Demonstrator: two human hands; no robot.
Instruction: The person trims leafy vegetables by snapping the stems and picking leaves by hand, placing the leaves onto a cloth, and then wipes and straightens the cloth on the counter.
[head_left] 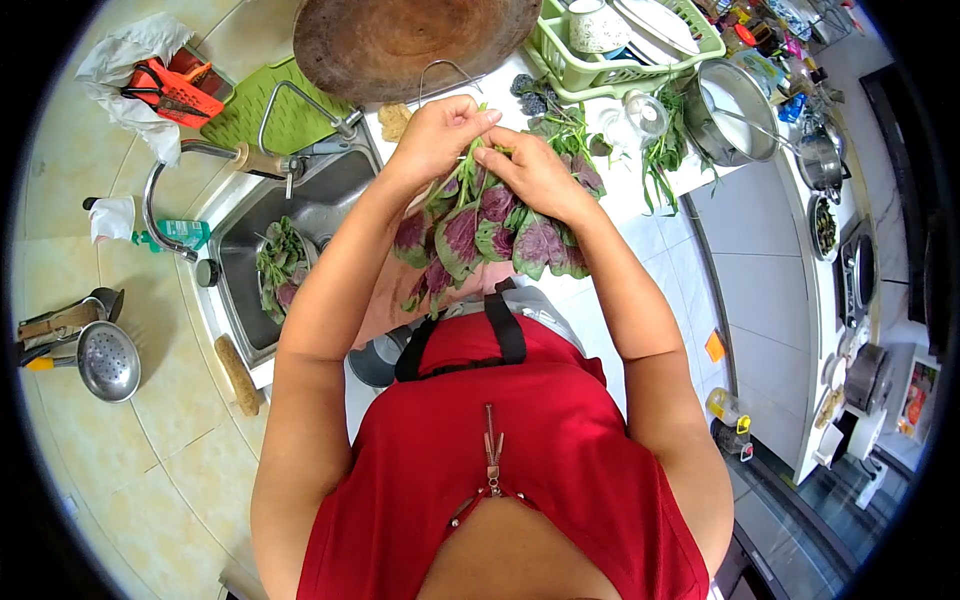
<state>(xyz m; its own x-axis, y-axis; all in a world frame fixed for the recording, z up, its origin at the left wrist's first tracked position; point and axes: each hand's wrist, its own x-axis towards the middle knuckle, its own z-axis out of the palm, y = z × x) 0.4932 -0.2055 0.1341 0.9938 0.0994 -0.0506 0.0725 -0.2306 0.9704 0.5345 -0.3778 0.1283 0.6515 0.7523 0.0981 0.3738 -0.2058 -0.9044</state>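
- Spanning the right, the counter (618,178) is bearing loose greens (560,125), seemingly unfinished.
- At left, the sink (335,185) is holding a leafy portion (280,265), apparently set aside.
- Between these, we are suspending a purple-green bunch (460,235).
- Our left hand (435,135) and right hand (540,170) are meeting, pinching its stems.

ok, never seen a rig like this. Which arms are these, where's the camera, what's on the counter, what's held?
No robot here: these are a person's bare arms. There is one picture, from a camera worn on the head, looking forward and down past a red top. The left hand and right hand hold a bunch of green-and-purple leaves by the stems. On the counter are more greens, a metal pot and a green dish rack. The sink, on the left, holds more leaves.
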